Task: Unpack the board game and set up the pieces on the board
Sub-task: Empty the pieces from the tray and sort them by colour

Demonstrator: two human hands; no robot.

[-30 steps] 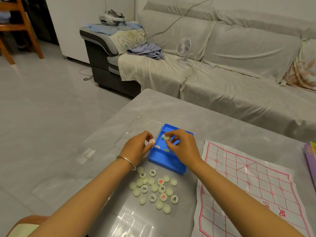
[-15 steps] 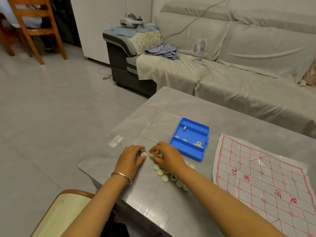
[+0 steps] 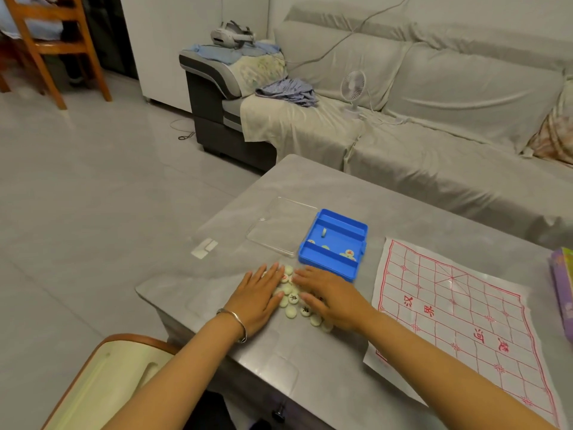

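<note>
A cluster of small round cream game pieces (image 3: 292, 298) with red and black characters lies on the grey stone-look table (image 3: 310, 187), between and partly under both hands. The left hand (image 3: 257, 297) and right hand (image 3: 333, 301) lie flat, fingers straight and close together, fingertips touching the cluster's far pieces. Just beyond stands the blue plastic tray (image 3: 325, 269), holding a few pieces. A white paper board with a red grid (image 3: 449, 305) lies right of the hands.

left wrist: thin silver bangle (image 3: 236, 321) | forearms: bare, no sleeves | fingers: no rings seen
</note>
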